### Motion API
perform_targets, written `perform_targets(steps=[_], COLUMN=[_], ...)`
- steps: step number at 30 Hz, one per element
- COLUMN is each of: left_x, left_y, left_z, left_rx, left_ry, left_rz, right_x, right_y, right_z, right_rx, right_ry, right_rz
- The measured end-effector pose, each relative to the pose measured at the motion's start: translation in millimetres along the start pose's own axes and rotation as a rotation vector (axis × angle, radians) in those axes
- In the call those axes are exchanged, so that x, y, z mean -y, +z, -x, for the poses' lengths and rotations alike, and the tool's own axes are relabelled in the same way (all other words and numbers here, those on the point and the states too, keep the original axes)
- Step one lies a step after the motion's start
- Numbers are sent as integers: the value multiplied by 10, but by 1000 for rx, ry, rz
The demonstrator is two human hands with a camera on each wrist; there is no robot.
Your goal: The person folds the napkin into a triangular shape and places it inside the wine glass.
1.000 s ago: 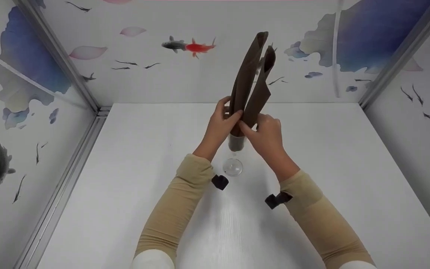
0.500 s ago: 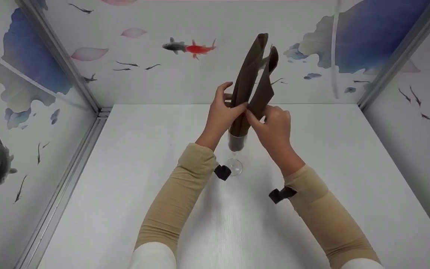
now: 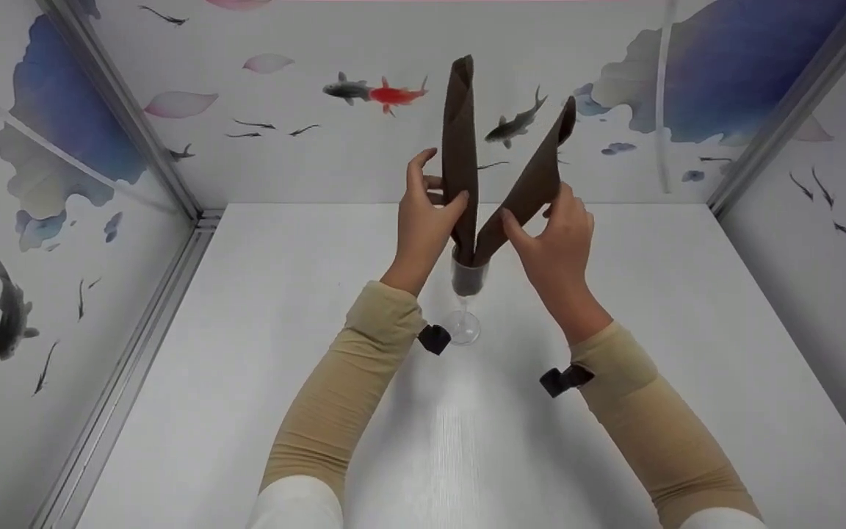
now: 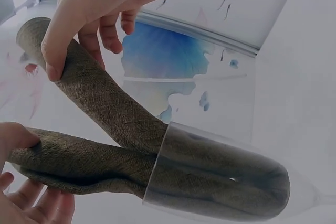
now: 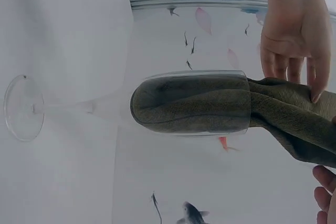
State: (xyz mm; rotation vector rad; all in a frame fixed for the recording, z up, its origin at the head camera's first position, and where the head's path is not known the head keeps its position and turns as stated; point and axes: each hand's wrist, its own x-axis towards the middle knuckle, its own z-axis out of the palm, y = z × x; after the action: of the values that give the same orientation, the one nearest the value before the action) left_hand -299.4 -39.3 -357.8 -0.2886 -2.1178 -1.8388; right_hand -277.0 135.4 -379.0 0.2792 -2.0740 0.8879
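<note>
A dark brown cloth napkin stands in a clear stemmed glass [image 3: 465, 328], its lower part folded inside the bowl. Two rolled ends rise above the rim and spread in a V. My left hand [image 3: 427, 220] grips the upright left roll [image 3: 458, 139], thumb on the near side and fingers behind. The right hand [image 3: 562, 239] pinches the right roll [image 3: 529, 192], which leans out to the right. In the left wrist view both rolls enter the glass bowl [image 4: 220, 182] side by side. The right wrist view shows the glass foot [image 5: 23, 108] and the napkin's rounded bottom [image 5: 184, 103].
The glass stands on a white table [image 3: 305, 353]. White panels with painted fish and blue shapes close in the back [image 3: 364, 147] and both sides. A metal frame rail [image 3: 122, 345] runs along the left edge.
The two rolls have come apart. The left roll has moved left and become upright, while the right one tilts farther right. My hands have spread with them, and the glass stays put.
</note>
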Motion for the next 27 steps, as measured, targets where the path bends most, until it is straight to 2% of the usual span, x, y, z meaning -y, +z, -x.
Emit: perform_targets(steps=[9, 12, 14, 17, 21, 27], left_x=[65, 73, 76, 83, 92, 129], left_y=[-107, -143, -168, -204, -243, -286], left_z=[105, 122, 128, 135, 152, 190], left_rx=[-61, -81, -94, -108, -98, -95], left_ry=[155, 194, 221, 253, 242, 220], left_rz=[-42, -100, -165, -272, -368, -459], right_x=[-139, -180, -206, -239, -272, -331], right_y=[-73, -97, -108, -116, -116, -121], right_z=[19, 12, 1, -38, -99, -116], right_rx=[-42, -35, -27, -15, 26, 205], right_ry=[57, 54, 22, -87, -273, -504], right_rz=[-25, 19, 57, 106, 139, 157])
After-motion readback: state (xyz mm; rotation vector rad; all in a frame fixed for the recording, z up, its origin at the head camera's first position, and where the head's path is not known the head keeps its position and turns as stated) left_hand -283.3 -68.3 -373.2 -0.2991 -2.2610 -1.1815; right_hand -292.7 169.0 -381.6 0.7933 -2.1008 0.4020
